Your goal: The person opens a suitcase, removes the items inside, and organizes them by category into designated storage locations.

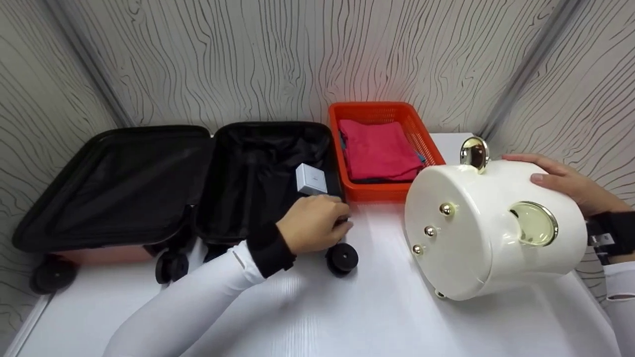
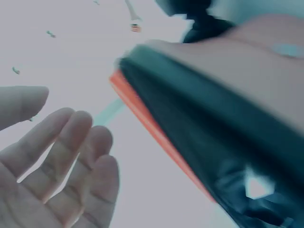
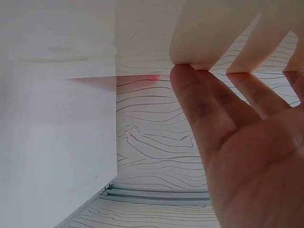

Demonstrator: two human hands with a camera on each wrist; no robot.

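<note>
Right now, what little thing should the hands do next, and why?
Maybe bring the left hand over to help steady the white case: that hand looks empty, while only the right hand touches the case, whose gold studs face sideways.

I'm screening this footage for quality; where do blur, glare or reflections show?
Head view: mostly clear, with soft glare on the white container; left wrist view: washed out and bluish, the suitcase blurred; right wrist view: the right hand mirrored in the container's glossy surface.
</note>
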